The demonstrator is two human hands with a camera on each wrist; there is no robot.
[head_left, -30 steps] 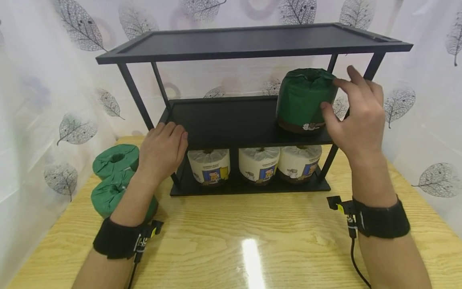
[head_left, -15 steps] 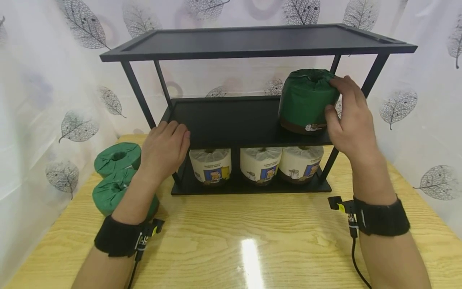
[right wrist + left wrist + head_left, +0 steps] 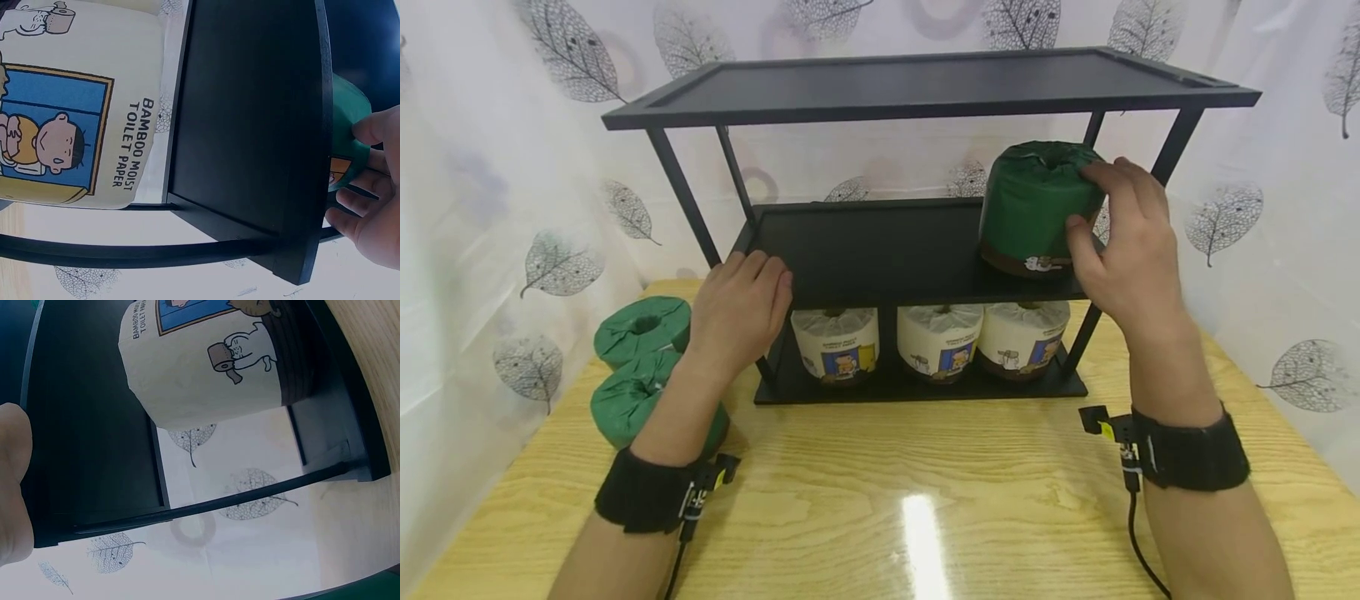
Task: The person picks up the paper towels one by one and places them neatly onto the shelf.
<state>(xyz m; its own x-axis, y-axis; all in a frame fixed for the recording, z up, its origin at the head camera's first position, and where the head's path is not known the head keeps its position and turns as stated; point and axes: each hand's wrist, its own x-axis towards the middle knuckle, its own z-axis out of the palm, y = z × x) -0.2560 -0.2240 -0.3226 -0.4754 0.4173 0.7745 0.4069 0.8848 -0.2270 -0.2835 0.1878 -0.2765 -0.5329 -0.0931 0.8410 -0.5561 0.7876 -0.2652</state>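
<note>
A green-wrapped toilet roll (image 3: 1036,208) stood upright at the right end of the middle shelf (image 3: 880,250) of a black rack, and the right hand (image 3: 1123,242) curled its fingers and thumb round the roll's right side. The left hand (image 3: 739,310) rested with loosely bent fingers on the shelf's front left corner. Three white rolls (image 3: 938,340) stood on the bottom shelf, and two green rolls (image 3: 638,367) lay on the wooden desk (image 3: 880,500) at the left.

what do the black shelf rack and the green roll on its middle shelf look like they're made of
Shelf rack: likely metal, matte black; thin square posts and flat trays with low rims. Green roll: toilet paper, probably in thin green wrap; its top puckers into a gathered dimple. The right hand grips it.
</note>
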